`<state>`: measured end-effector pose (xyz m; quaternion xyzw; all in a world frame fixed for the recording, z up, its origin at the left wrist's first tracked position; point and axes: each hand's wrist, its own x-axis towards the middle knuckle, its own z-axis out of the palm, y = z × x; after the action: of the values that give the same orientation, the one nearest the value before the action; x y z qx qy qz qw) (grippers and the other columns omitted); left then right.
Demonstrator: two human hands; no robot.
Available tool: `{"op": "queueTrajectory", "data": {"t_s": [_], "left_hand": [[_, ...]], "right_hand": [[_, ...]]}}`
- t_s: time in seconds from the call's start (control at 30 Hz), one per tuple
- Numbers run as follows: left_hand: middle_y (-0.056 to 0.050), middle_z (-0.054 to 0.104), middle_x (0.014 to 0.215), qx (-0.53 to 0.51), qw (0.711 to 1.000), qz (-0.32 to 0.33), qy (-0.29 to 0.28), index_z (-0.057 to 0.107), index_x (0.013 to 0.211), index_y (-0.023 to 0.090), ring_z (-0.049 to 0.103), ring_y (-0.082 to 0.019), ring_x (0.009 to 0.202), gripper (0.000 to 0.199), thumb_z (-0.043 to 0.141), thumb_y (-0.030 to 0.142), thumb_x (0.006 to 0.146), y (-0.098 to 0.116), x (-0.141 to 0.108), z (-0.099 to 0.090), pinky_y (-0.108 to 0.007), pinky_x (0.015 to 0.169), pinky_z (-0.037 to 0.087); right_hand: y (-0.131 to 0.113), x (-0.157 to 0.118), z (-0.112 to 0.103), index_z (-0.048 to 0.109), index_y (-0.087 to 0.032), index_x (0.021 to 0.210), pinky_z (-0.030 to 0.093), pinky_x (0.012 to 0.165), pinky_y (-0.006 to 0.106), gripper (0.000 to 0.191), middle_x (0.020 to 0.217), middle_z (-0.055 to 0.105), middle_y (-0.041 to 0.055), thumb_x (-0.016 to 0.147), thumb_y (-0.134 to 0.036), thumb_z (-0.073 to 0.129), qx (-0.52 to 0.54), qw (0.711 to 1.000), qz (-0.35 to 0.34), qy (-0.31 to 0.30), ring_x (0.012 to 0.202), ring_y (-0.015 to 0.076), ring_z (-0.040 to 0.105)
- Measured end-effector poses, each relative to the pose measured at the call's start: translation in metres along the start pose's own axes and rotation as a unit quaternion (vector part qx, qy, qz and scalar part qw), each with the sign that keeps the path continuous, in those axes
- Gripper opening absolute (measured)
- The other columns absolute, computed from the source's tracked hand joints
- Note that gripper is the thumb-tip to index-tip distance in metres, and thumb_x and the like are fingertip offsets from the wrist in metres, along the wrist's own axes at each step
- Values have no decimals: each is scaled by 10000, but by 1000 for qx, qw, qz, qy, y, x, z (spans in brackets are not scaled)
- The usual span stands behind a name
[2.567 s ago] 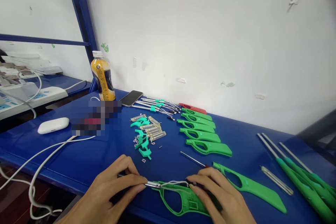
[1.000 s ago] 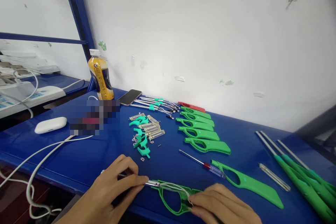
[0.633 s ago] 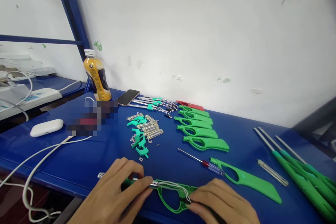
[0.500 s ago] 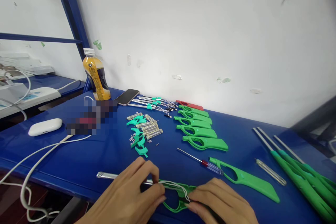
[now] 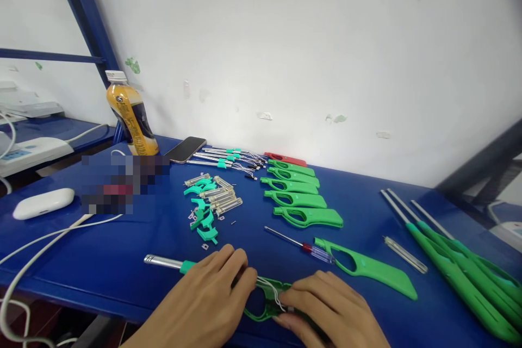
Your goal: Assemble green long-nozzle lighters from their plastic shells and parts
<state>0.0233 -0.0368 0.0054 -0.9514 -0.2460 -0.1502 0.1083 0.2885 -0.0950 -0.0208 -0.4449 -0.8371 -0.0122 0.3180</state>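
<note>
Where the blue table (image 5: 163,234) came closest, a green shell (image 5: 268,304) sat half-covered

Left hand (image 5: 222,288) was curled over the metal tube (image 5: 163,261), though I couldn't tell if it gripped or just pressed. Right hand (image 5: 322,304) had the white wires (image 5: 272,286) pinched near their ends. I'd have guessed the shell was light and stiff, so best held by its outer rim; the tube looked smooth, maybe slippery, and the wires soft and fragile. Past the right hand, a second green shell (image 5: 379,272) and a screwdriver (image 5: 308,248) kinda crowded things, while teal plastic bits (image 5: 207,235) and a tiny metal plate (image 5: 205,247) lay beyond the left.
</note>
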Motion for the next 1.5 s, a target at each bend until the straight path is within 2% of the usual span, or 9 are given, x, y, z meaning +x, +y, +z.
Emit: {"op": "queueTrajectory", "data": {"t_s": [0.13, 0.33, 0.53, 0.63, 0.77, 0.93, 1.27, 1.37, 1.5], "left_hand": [[-96, 735, 1221, 13, 1000, -5, 23, 567, 1223, 187, 733, -302, 1126, 513, 489, -69, 785, 0, 2, 9, -427, 938, 637], [-48, 712, 1080, -44, 998, -42, -26, 575, 1093, 229, 724, -266, 945, 443, 507, -59, 763, 1, 6, 15, -438, 884, 645], [-46, 702, 1078, -55, 997, -53, 0, 552, 1091, 233, 707, -255, 898, 461, 519, -46, 726, 0, 6, 8, -397, 814, 640], [-44, 700, 1072, -67, 996, -60, 21, 558, 1100, 234, 706, -253, 896, 473, 506, -47, 723, 0, 5, 10, -391, 813, 632], [-48, 684, 1066, -102, 991, -73, 41, 592, 1207, 239, 680, -215, 861, 519, 452, -62, 808, -2, 6, 19, -308, 739, 598], [-31, 665, 1056, -130, 988, -72, 47, 647, 1090, 245, 642, -154, 845, 401, 404, -37, 942, -7, 8, 22, -220, 752, 567], [-48, 680, 1116, -143, 987, -53, 46, 620, 1213, 243, 647, -210, 875, 471, 448, -62, 898, -8, 6, 24, -316, 759, 601], [-47, 677, 1111, -144, 987, -55, 43, 612, 1188, 242, 645, -216, 883, 462, 448, -70, 890, -7, 5, 24, -335, 789, 601], [-44, 677, 1098, -147, 986, -59, 44, 606, 1112, 235, 646, -218, 889, 367, 430, -44, 952, -5, 9, 20, -323, 756, 587]], "right_hand": [[-1, 0, 1, 725, -314, 1138, 574, 760, 277, 79, 997, 799, -78, 1060, -310, 714, -2, 1000, 2, -4, 779, 121, 749], [-1, 0, 1, 729, -304, 1121, 570, 810, 274, 60, 998, 800, -69, 1076, -309, 690, -1, 1000, 3, -2, 798, 120, 757], [-1, 1, 0, 739, -302, 1115, 573, 783, 263, 76, 986, 803, -62, 1084, -333, 677, -1, 1000, 3, 4, 778, 115, 758], [-2, 1, 0, 741, -303, 1118, 577, 802, 254, 83, 984, 805, -63, 1088, -336, 672, -3, 1000, 4, 6, 788, 112, 766], [-2, 2, 0, 742, -313, 1126, 579, 804, 267, 113, 987, 803, -72, 1107, -338, 634, -5, 1000, 7, 3, 793, 113, 765], [-2, 2, 0, 749, -303, 1111, 576, 771, 276, 125, 981, 803, -62, 1109, -333, 628, -6, 1000, 7, 4, 784, 121, 754], [-1, 2, -1, 731, -309, 1139, 578, 831, 264, 105, 1029, 814, -77, 1109, -327, 631, -13, 1000, 10, 13, 818, 113, 774], [-1, 3, -1, 728, -300, 1135, 577, 838, 262, 109, 1031, 821, -82, 1115, -306, 620, -17, 1000, 4, 22, 808, 107, 778], [-2, 4, -2, 727, -280, 1133, 579, 772, 250, 114, 1022, 828, -71, 1115, -271, 615, -16, 999, -6, 33, 786, 106, 776]]}}
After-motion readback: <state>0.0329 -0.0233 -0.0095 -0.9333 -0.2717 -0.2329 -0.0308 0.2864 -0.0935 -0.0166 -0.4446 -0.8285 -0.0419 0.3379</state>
